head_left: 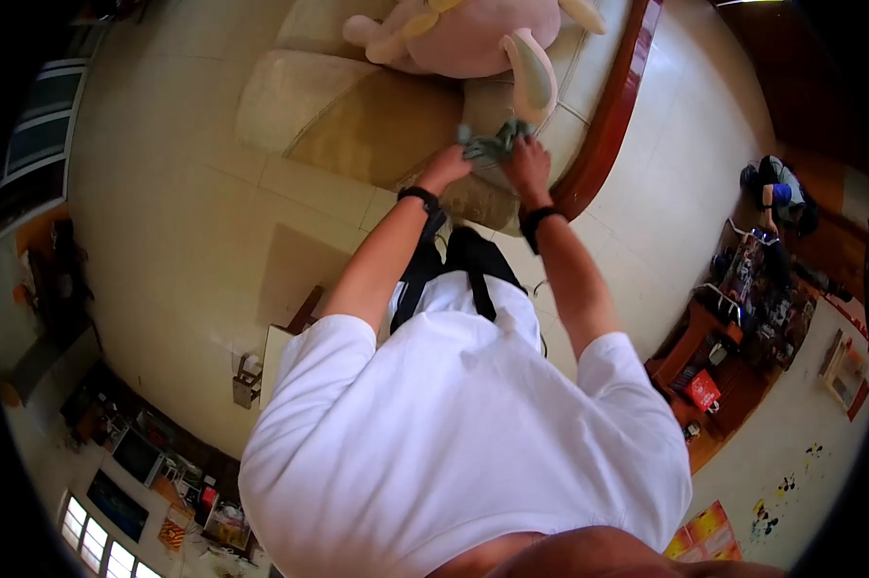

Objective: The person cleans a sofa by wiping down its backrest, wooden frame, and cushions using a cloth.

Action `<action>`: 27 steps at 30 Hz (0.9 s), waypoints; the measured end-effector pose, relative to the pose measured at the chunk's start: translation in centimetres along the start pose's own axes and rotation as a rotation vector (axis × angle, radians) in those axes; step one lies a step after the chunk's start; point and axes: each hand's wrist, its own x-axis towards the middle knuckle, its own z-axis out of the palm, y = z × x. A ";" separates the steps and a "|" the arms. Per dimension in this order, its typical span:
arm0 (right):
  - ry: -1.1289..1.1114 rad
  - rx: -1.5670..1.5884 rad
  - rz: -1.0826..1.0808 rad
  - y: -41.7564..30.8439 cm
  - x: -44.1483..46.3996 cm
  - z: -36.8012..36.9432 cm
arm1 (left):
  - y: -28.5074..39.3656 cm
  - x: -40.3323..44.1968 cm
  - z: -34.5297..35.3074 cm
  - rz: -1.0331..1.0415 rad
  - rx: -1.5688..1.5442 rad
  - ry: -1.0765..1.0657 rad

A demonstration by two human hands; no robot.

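Note:
In the head view, a crumpled grey-green cloth point(492, 146) stretches between my two hands, above the front edge of a beige couch point(357, 120). My left hand point(445, 168) is closed on the cloth's left end. My right hand point(528, 166) grips its right end, with the fingers bent round it. Dark bands circle both wrists. Just beyond the hands lies a large pink plush toy point(482, 39), one long ear point(531, 77) hanging down close to my right hand. The cloth's exact shape is too small to make out.
A red-brown wooden edge point(608, 125) curves along the couch's right side. At the far right another person point(789, 197) bends beside a cluttered wooden table point(733, 385). A small wooden stool point(246, 380) stands at the lower left. Shelves and a screen point(138, 456) are further left.

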 end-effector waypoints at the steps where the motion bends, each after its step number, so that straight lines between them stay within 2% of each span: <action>1: 0.042 -0.062 -0.052 0.7 0.9 -1.0 | 1.8 0.0 0.8 0.068 0.040 -0.006; 3: 0.105 -0.118 -0.120 1.6 2.2 -1.5 | 4.5 0.2 1.6 0.142 0.092 0.013; 6: 0.001 -0.039 0.027 2.3 2.5 1.3 | 4.6 -1.0 2.4 0.224 0.144 0.090; 8: -0.053 -0.001 0.005 1.7 0.8 2.2 | 2.5 -2.0 2.0 0.139 0.231 -0.171; 10: -0.090 0.032 -0.007 1.3 -0.2 3.7 | 0.8 -4.6 0.4 0.018 0.291 -0.272; 12: -0.221 -0.030 -0.225 1.9 -2.0 5.9 | -6.5 -3.7 2.0 -0.073 0.245 -0.469; 13: -0.222 -0.021 -0.213 2.4 -2.7 6.6 | -7.0 -4.4 1.8 -0.074 0.255 -0.480; 15: -0.325 -0.113 -0.358 2.4 -1.0 7.0 | -6.9 -4.4 0.2 -0.091 0.320 -0.340; 16: -0.230 -0.128 -0.304 2.0 -0.2 5.1 | -4.9 -4.0 -1.5 -0.031 0.270 -0.316; 17: -0.211 -0.104 -0.293 1.7 1.2 3.3 | -2.7 -3.1 -2.9 -0.032 0.302 -0.319; 19: -0.162 -0.028 -0.172 2.7 3.9 0.9 | 0.2 -0.2 -4.4 -0.010 0.148 -0.247; 21: -0.131 0.017 -0.094 4.1 4.7 -1.8 | 7.3 1.1 -6.7 -0.101 0.174 -0.142; 22: 0.001 0.051 -0.011 5.4 4.7 -2.2 | 7.9 2.6 -6.3 -0.092 0.190 -0.157; 23: 0.126 0.082 0.072 6.7 4.2 -2.5 | 8.6 4.4 -5.8 0.013 0.073 0.049; 24: 0.117 0.152 0.130 8.4 3.5 -1.2 | 8.8 5.7 -4.9 0.114 -0.052 0.252; 25: 0.117 0.153 0.149 8.5 2.5 -0.8 | 8.4 7.0 -3.9 0.119 -0.047 0.234; 27: 0.012 0.175 0.158 8.1 -0.5 0.0 | 7.8 9.2 -2.2 0.056 -0.100 0.020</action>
